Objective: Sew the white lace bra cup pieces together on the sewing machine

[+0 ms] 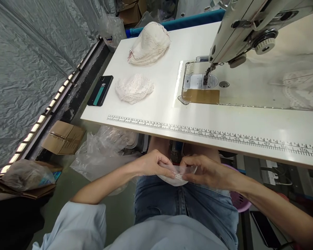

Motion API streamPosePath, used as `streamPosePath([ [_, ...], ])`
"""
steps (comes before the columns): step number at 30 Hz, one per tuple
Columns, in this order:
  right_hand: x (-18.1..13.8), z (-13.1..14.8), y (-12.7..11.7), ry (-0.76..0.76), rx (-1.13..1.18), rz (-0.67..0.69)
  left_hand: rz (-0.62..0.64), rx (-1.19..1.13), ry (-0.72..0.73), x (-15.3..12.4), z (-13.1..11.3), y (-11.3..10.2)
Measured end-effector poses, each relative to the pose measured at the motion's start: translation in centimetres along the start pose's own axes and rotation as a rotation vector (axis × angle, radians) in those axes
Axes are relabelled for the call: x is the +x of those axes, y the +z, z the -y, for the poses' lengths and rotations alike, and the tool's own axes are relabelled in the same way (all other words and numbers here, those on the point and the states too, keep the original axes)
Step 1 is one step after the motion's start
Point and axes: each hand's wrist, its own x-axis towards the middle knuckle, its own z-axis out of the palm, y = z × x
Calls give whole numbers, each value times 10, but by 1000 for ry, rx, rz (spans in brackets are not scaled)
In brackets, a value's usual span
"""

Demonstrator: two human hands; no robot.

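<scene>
Over my lap, just below the table's front edge, I hold a piece of sheer white fabric [175, 180] between both hands. My left hand [160, 165] pinches its left side with thumb and fingers. From the other side, my right hand [195, 168] grips the fabric, the fingertips close to those of the left. Part of the fabric is hidden behind the fingers. On the white table [164, 100] ahead lie a crumpled white lace piece [134, 88] and, farther back, a stack of white fabric cups [150, 43] with reddish thread along the edges.
A sewing machine [240, 34] stands at the right, with white lace fabric [304, 88] beyond its needle plate. A black phone [100, 91] lies at the table's left edge. Below are a cardboard box [64, 137], clear plastic bags [99, 156] and a pink basket [241, 203].
</scene>
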Motion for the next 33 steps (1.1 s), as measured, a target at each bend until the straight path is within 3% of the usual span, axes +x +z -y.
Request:
streamPosePath([
  [9,-6,-12,-10,3,109,111,0,-58,-34,-4,10,-7],
  [20,-3,-22,-7,-59,144,70,-35,-128,-21,-5,15,-5],
  [27,-4,-21,-10,64,290,118,15,-186,-39,-5,16,-6],
  [33,-8,-21,-13,58,335,112,25,-210,-63,-5,18,-5],
])
